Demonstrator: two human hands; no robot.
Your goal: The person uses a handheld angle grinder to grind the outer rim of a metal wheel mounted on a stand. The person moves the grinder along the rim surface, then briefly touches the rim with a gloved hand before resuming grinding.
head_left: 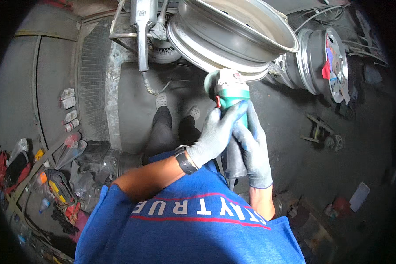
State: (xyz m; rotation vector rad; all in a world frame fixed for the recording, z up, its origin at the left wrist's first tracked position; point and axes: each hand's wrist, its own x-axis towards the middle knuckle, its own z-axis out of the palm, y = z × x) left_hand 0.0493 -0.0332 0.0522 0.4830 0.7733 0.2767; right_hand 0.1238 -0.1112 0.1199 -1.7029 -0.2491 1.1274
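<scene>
Insp. note, floor-side. Landmark: the big silver wheel rim (pixel 233 35), lying tilted on a stand at the top of the view.

Person in a blue shirt stands just below the rim, both hands in grey gloves. Left hand (pixel 215 134) is closed round the body of a green angle grinder (pixel 229 90); right hand (pixel 253 149) is closed round its rear handle. Grip firm on both, no slack seen. Grinder head sits at the rim's lower edge, touching or nearly so; can't tell which, contact pt. is hidden by the guard.

Step in hand, by my reading: working the rim's outer lip w/ the grinder. Next move prob. calls for a steady two-hand hold and a slow pass along the lip, rim kept from shifting.

Second rim (pixel 321 59) stands on edge right of the landmark, red and blue scraps stuck on its face. Small white blocks (pixel 68 110) lie in a row well left of the rim. Red-capped spray cans (pixel 72 145) sit below those. White flat card (pixel 360 196) lies far right and below the rim, on the dark floor.
</scene>
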